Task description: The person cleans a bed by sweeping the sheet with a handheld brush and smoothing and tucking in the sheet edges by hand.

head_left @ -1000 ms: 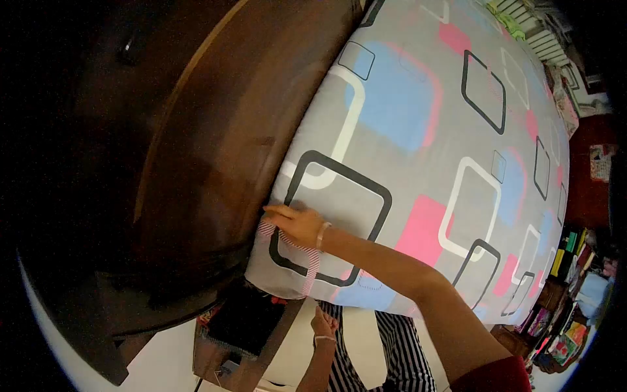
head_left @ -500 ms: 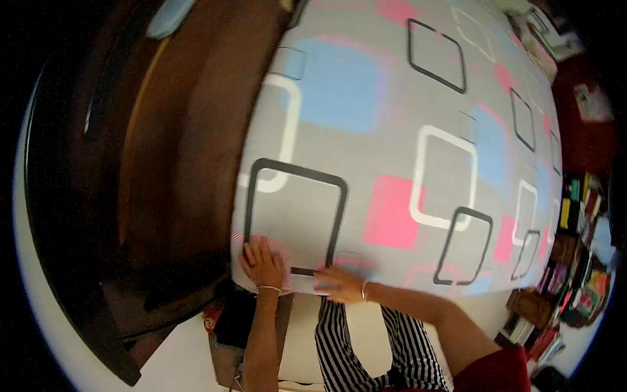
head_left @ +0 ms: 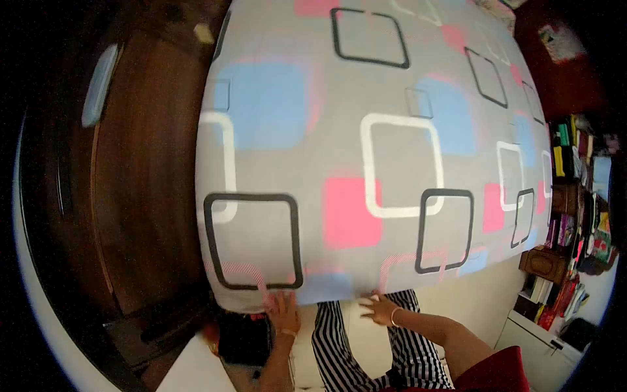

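Observation:
A grey bedsheet with blue and pink patches and black and white square outlines covers the bed. Its near edge runs just above my two hands. My left hand is at that edge near the left corner, fingers extended upward and apart, the tips touching the side of the sheet. To the right, my right hand is beside the same edge, its fingers pointing left and apart. I cannot make out whether its fingertips touch the fabric. Each wrist wears a thin band.
A dark brown wooden cupboard stands along the left side of the bed. Below the left corner is a black item. Shelves with books and small items line the right, above a white cabinet. My striped trousers show below the edge.
Both hands have come down off the top of the sheet to its near edge. My right hand has moved right, away from the left one. The view has shifted, showing more of the right side.

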Available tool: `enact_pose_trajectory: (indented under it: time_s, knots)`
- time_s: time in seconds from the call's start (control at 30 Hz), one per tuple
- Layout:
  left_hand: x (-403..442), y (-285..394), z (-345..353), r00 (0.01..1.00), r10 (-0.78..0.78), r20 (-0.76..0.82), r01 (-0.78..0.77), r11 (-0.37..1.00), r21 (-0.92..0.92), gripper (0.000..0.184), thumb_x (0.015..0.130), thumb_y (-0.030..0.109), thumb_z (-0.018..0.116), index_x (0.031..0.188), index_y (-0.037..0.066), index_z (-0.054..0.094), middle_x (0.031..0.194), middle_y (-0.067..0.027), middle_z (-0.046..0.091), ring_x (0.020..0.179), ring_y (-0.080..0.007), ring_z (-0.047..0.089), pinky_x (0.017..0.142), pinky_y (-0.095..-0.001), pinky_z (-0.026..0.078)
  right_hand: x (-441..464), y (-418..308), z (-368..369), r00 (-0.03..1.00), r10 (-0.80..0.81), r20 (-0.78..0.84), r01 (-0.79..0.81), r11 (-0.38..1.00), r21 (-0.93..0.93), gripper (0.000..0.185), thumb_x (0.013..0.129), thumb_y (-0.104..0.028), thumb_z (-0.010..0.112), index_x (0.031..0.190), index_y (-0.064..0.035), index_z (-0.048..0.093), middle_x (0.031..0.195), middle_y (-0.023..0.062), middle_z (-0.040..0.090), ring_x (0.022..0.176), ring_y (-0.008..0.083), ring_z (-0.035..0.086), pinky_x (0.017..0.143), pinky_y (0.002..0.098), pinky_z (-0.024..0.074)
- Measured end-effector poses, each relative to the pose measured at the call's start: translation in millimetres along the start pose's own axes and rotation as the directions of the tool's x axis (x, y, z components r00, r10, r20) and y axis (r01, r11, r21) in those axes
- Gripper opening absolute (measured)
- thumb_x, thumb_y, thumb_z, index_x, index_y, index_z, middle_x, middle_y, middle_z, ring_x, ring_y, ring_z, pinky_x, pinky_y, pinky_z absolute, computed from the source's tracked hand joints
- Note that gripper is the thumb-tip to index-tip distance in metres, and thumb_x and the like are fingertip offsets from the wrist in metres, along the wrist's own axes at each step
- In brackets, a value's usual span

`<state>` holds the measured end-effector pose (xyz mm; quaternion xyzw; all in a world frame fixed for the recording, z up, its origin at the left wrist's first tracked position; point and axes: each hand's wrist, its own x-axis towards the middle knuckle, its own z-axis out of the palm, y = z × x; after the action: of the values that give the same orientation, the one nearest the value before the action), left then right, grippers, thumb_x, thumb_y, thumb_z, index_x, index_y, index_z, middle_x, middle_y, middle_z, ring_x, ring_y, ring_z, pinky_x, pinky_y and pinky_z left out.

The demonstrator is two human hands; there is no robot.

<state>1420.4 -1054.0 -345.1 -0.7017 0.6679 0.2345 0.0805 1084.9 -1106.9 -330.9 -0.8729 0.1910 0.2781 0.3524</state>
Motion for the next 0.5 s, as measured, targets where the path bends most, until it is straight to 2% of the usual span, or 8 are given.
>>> enact_pose_trajectory:
  time_s: [0.03,0.1,0.13,0.17,0.23,0.3,0.4,0.5]
  knots:
    - [-6,-2,6,0.999,0.031,-0.035,-0.031,1.0,-0.002,0.055,0.085,0.025,0.052,0.136,0.014,0.034,0.142,-0.0212,0.022,0.132,-0.04,0.015,0.103,-0.0605,0.008,-9,7,4,0.996,-0.088,-0.019,0.089,0.989,0.115,0.041,0.083,-0.02,0.053,0.124,-0.0236,0.05,0.142,0.006,0.031,0.134,0.0272,0.022,0.107,0.055,0.014]
    - [1,-20,3,0.959,-0.258,-0.115,0.203,0.912,-0.355,0.059,0.086,0.035,0.05,0.134,0.006,0.034,0.142,-0.0206,0.022,0.131,-0.0399,0.018,0.104,-0.0554,0.015,-2,35,-17,0.853,0.013,-0.522,0.203,0.913,0.353,0.045,0.08,-0.016,0.055,0.124,-0.023,0.048,0.14,0.0084,0.034,0.13,0.0278,0.028,0.105,0.0558,0.0188]
    - [7,-22,-7,0.913,-0.399,-0.089,0.298,0.798,-0.524,0.063,0.086,0.04,0.049,0.134,0.002,0.034,0.143,-0.0202,0.022,0.131,-0.0398,0.019,0.105,-0.0528,0.018,-1,56,-59,0.848,0.105,-0.519,0.05,0.96,0.276,0.052,0.079,-0.014,0.055,0.128,-0.0248,0.043,0.138,0.0134,0.035,0.128,0.0317,0.031,0.101,0.0589,0.022]
    - [22,-33,-5,0.845,-0.465,-0.264,0.339,0.848,-0.407,0.064,0.088,0.045,0.041,0.136,0.004,0.028,0.144,-0.0189,0.017,0.132,-0.0356,0.019,0.105,-0.051,0.022,-3,78,-103,0.842,0.12,-0.525,0.029,0.963,0.267,0.052,0.079,-0.014,0.055,0.128,-0.0248,0.043,0.138,0.0134,0.035,0.128,0.0317,0.031,0.101,0.0589,0.022]
    - [44,-57,24,0.747,-0.502,-0.435,0.406,0.863,-0.3,0.066,0.091,0.05,0.033,0.139,0.007,0.022,0.145,-0.0176,0.013,0.133,-0.0314,0.019,0.105,-0.0492,0.026,-11,108,-161,0.651,0.45,-0.611,-0.483,0.867,0.123,0.052,0.08,-0.031,0.055,0.13,-0.0258,0.041,0.139,0.0141,0.033,0.127,0.0355,0.03,0.099,0.0604,0.0219]
    - [54,-62,51,0.635,-0.692,-0.343,0.241,0.599,-0.764,0.065,0.09,0.05,0.035,0.138,0.007,0.024,0.143,-0.0175,0.018,0.13,-0.0324,0.022,0.102,-0.0482,0.03,-6,120,-125,0.519,0.571,-0.635,-0.648,0.748,0.143,0.053,0.081,-0.033,0.053,0.132,-0.0295,0.037,0.14,0.017,0.029,0.127,0.04,0.027,0.097,0.0638,0.0214]
    - [46,-18,50,0.596,-0.803,-0.009,0.364,0.28,-0.888,0.061,0.09,0.047,0.038,0.135,0.006,0.028,0.137,-0.0176,0.025,0.123,-0.0317,0.029,0.096,-0.0475,0.034,-44,65,-43,0.778,0.504,-0.376,-0.51,0.855,0.091,0.053,0.084,-0.035,0.05,0.134,-0.0353,0.033,0.144,0.0148,0.018,0.131,0.0395,0.019,0.098,0.0644,0.0197]
    - [24,52,45,0.596,-0.744,0.302,0.45,-0.002,-0.893,0.057,0.09,0.044,0.04,0.132,0.005,0.033,0.131,-0.0178,0.033,0.116,-0.0311,0.036,0.091,-0.0468,0.039,-90,20,-11,0.915,0.379,0.136,-0.376,0.925,-0.048,0.052,0.089,-0.03,0.044,0.138,-0.0318,0.029,0.149,0.0077,0.006,0.135,0.0354,0.01,0.101,0.0626,0.0156]
